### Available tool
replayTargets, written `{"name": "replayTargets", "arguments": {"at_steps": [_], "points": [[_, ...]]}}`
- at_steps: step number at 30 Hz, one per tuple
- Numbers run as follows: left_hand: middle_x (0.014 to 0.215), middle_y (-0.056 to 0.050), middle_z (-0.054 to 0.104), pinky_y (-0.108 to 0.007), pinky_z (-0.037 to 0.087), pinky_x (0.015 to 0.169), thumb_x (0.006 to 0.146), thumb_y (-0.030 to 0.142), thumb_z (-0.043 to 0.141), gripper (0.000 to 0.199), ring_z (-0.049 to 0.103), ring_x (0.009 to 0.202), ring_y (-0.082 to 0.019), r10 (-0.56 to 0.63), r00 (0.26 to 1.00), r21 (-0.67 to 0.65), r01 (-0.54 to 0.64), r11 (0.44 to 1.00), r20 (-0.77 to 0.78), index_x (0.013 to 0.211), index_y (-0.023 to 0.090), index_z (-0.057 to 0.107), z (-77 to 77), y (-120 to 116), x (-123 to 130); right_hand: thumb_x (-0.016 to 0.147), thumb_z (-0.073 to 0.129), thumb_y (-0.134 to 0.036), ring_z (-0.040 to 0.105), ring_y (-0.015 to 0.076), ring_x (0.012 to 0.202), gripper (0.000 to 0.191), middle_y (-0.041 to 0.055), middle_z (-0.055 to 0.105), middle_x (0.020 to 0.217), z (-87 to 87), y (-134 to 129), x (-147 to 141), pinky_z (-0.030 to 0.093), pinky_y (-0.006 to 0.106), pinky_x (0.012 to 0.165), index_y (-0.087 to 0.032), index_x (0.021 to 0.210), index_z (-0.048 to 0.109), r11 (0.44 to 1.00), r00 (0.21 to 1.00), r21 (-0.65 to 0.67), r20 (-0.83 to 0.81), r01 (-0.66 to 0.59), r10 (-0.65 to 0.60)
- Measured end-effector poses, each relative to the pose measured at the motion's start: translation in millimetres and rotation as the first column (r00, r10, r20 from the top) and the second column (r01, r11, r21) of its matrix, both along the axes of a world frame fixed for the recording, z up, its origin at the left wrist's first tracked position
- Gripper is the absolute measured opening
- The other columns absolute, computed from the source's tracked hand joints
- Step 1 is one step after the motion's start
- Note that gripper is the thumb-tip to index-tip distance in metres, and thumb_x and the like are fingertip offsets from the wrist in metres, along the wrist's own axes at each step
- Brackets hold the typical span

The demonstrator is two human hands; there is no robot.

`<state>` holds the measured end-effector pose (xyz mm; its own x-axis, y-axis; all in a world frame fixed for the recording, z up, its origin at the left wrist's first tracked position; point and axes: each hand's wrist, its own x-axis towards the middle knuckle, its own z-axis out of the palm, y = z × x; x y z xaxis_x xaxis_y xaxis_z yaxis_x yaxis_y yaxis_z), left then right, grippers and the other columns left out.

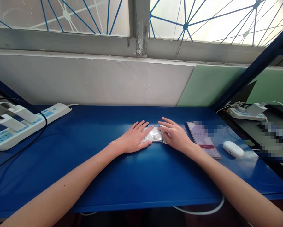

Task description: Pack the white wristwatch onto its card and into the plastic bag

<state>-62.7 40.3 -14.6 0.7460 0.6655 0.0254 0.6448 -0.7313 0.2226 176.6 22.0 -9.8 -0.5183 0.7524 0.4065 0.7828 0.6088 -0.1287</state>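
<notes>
Blue desktop (108,189) stretches below a pale wall (96,82); with the clear plastic packet (155,136) as the clock's centre and twelve toward the wall, the left hand (135,137) rests at nine, open, fingers spread over that end of it; the right hand (176,135) curls at three, over a white piece (165,141) mostly hidden, and I cannot tell whether its fingers grip anything; slick plastic on so glossy a top could skid if one hand presses harder than the other, and the covering fingers would mask a crease or slip; farther out at three, the smartphone (204,140) sits near the right forearm (211,165), so an elbow swinging outward could shove it toward the white earbud case (233,148) just past it; the power strip (29,128), well apart at nine, seems a lesser risk, unless its crossing black cable (46,121) gets snagged.
</notes>
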Motion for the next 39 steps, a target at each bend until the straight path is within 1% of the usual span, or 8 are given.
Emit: {"name": "replayTargets", "arguments": {"at_steps": [2,6,12,20,24,28,34,39], "points": [[0.159,-0.009,0.021,-0.048,0.012,0.118,0.097,0.059,0.034,0.067,0.012,0.148,-0.029,0.006,1.0,0.0,-0.006,1.0,0.007,0.153,0.025,0.023,-0.3,1,-1,0.086,0.047,-0.013,0.049,0.0289,0.131,0.031,0.0075,0.072,0.115,2.8,4,7,0.047,0.043,0.102,-0.017,0.099,0.074,0.999,0.999,0.016,0.024,-0.045,0.045],[0.159,-0.007,0.024,-0.046,0.015,0.118,0.097,0.058,0.036,0.064,0.014,0.147,-0.028,0.012,1.0,0.002,-0.012,1.0,0.028,0.152,0.027,0.026,-0.2,3,-4,0.09,0.053,-0.025,0.053,0.0326,0.127,0.025,0.0069,0.076,0.099,6.3,10,17,0.047,0.048,0.101,-0.02,0.084,0.076,0.999,0.998,0.034,0.058,0.002,-0.004],[0.156,-0.008,0.03,-0.043,0.019,0.117,0.096,0.049,0.04,0.062,0.018,0.147,-0.028,0.041,0.998,0.02,-0.042,0.999,0.046,0.15,0.02,0.032,2.0,3,-6,0.095,0.046,-0.023,0.048,0.0305,0.132,0.03,0.0095,0.07,0.12,-2.4,13,17,0.046,0.046,0.106,-0.016,0.112,0.069,0.996,0.991,-0.001,0.099,-0.089,0.089],[0.153,-0.009,0.036,-0.043,0.024,0.116,0.089,0.039,0.053,0.058,0.024,0.145,-0.027,0.078,0.993,-0.057,-0.073,0.996,0.088,0.142,0.019,0.043,6.6,8,-7,0.097,0.048,-0.032,0.049,0.0314,0.13,0.035,0.013,0.066,0.126,-9.4,14,14,0.047,0.046,0.104,-0.014,0.119,0.067,0.987,0.988,-0.076,0.046,-0.143,0.147],[0.148,-0.013,0.044,-0.043,0.029,0.114,0.085,0.053,0.057,0.066,0.031,0.142,-0.03,0.112,0.987,-0.036,-0.109,0.993,0.118,0.137,0.015,0.048,4.1,8,-3,0.094,0.052,-0.041,0.049,0.0313,0.13,0.038,0.0137,0.063,0.13,-12.2,13,12,0.047,0.046,0.104,-0.016,0.119,0.068,0.982,0.987,-0.1,0.001,-0.163,0.163],[0.15,-0.014,0.04,-0.044,0.024,0.116,0.084,0.071,0.048,0.084,0.029,0.142,-0.032,0.12,0.989,0.052,-0.125,0.991,0.089,0.142,0.012,0.043,-2.7,5,1,0.093,0.056,-0.04,0.051,0.0307,0.128,0.034,0.0136,0.062,0.13,-15.2,13,10,0.048,0.046,0.103,-0.017,0.112,0.071,0.981,0.984,-0.087,-0.048,-0.173,0.17],[0.151,-0.012,0.039,-0.045,0.024,0.116,0.09,0.07,0.039,0.077,0.028,0.143,-0.031,0.106,0.991,0.091,-0.114,0.989,0.085,0.144,0.015,0.042,-6.1,4,-1,0.093,0.055,-0.039,0.052,0.0307,0.127,0.031,0.0136,0.061,0.133,-12.6,12,7,0.049,0.047,0.101,-0.019,0.109,0.072,0.982,0.983,-0.077,-0.081,-0.17,0.163],[0.15,-0.014,0.041,-0.048,0.02,0.116,0.093,0.068,0.035,0.077,0.029,0.142,-0.031,0.111,0.99,0.086,-0.118,0.989,0.087,0.144,0.011,0.041,-4.1,2,1,0.096,0.05,-0.039,0.04,0.0325,0.137,0.035,0.0168,0.047,0.147,-6.8,8,6,0.043,0.049,0.107,-0.017,0.117,0.067,0.981,0.984,-0.082,0.003,-0.175,0.176]]}}
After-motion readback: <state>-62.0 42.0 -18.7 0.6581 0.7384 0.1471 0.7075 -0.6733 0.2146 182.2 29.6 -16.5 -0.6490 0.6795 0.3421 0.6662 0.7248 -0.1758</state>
